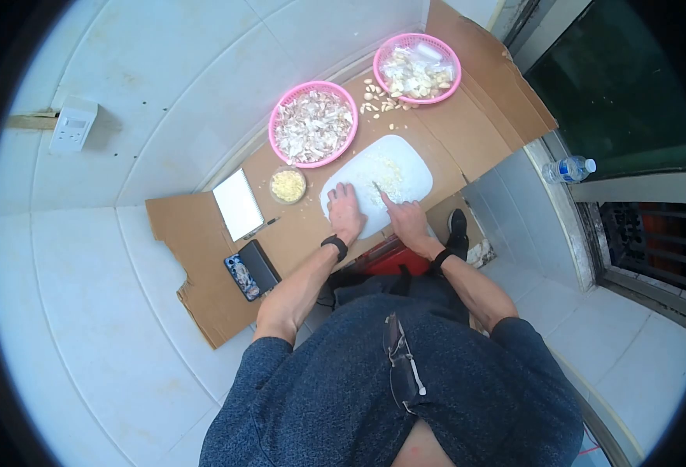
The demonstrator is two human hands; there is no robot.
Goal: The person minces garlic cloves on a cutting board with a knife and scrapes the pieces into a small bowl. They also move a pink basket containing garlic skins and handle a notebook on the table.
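A white cutting board (pixel 417 165) lies on the cardboard in front of me, with chopped garlic (pixel 390 173) scattered over its middle. My left hand (pixel 345 211) rests flat on the board's near left part, fingers spread and holding nothing. On the near right side, my right hand (pixel 408 222) is closed round a knife (pixel 377 188), index finger stretched toward the blade. The small blade points up and left, at the edge of the garlic bits; its handle is hidden in my palm. Left of the board stands a round clear container of minced garlic (pixel 288 186).
Behind the board are a pink basket (pixel 274 134) of garlic skins and another pink basket (pixel 459 68) with cloves and plastic. Loose cloves (pixel 377 98) lie between them. A notebook (pixel 236 204), pen (pixel 262 228) and phone (pixel 241 277) sit left. A water bottle (pixel 568 170) is far right.
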